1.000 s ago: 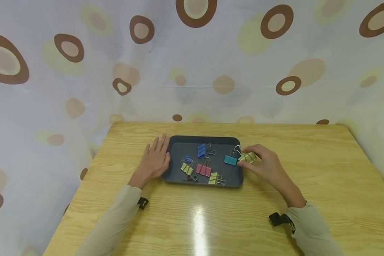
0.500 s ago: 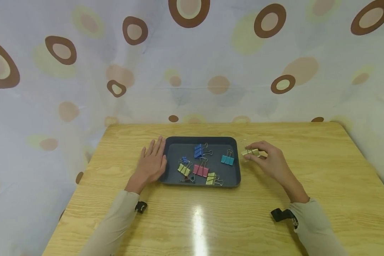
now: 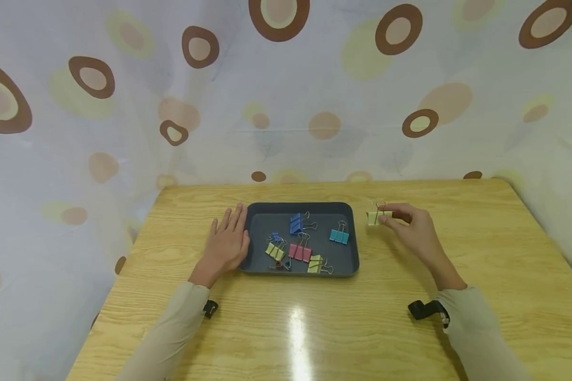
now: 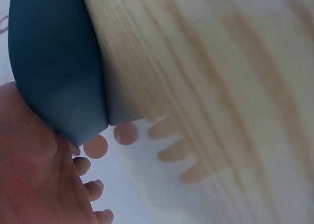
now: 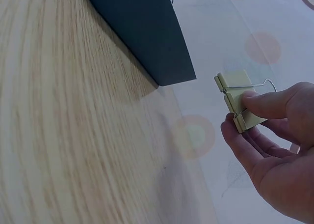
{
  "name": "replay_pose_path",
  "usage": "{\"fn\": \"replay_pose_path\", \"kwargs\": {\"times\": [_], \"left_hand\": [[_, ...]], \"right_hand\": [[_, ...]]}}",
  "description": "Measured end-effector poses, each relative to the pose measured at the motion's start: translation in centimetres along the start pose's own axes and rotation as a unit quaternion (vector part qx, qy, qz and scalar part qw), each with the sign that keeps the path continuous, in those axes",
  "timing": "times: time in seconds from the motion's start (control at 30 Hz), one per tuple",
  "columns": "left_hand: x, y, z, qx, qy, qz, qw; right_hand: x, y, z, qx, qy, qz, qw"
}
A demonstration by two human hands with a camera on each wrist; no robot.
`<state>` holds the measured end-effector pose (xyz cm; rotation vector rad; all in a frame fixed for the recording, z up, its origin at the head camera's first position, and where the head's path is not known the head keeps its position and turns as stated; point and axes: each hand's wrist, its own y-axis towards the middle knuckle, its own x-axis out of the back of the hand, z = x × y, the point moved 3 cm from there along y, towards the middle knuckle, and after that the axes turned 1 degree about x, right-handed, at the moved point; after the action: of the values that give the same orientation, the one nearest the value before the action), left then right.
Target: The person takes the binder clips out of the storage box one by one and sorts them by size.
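Clip [image 5: 235,97] is clamped in the fingers of the right hand [image 3: 416,227]; the left hand [image 3: 223,246] (fingers straight) probably steadies the tray [image 3: 267,225].

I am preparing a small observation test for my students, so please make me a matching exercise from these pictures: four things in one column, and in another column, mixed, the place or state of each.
Column 1
1. Left hand
2. Pink clip
3. Right hand
4. Teal clip

Column 2
A. Pinches a yellow clip outside the tray
B. In the tray, near its right end
C. In the tray, around its middle
D. Rests against the tray's left end

Right pairs: 1-D, 2-C, 3-A, 4-B
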<state>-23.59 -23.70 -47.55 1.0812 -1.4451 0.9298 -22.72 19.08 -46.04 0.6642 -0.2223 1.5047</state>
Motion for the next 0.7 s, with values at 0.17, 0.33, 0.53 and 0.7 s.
{"fn": "replay_pose_path", "kwargs": {"times": [0.17, 0.33, 0.53, 0.7], "left_hand": [[0.0, 0.0, 0.0, 0.003, 0.011, -0.006, 0.9999], [0.0, -0.2, 0.0, 0.005, 0.012, -0.002, 0.9999], [-0.1, -0.1, 0.0, 0.003, 0.011, -0.006, 0.9999], [0.0, 0.0, -0.2, 0.001, 0.011, -0.004, 0.9999]], "right_hand": [[0.4, 0.9, -0.9, -0.015, 0.028, -0.011, 0.9994], [0.7, 1.6, -1.7, -0.044, 0.035, -0.009, 0.9984], [0.9, 2.3, -2.6, -0.086, 0.044, 0.013, 0.9952], [1.0, 2.9, -3.2, -0.088, 0.032, 0.025, 0.9953]]}}
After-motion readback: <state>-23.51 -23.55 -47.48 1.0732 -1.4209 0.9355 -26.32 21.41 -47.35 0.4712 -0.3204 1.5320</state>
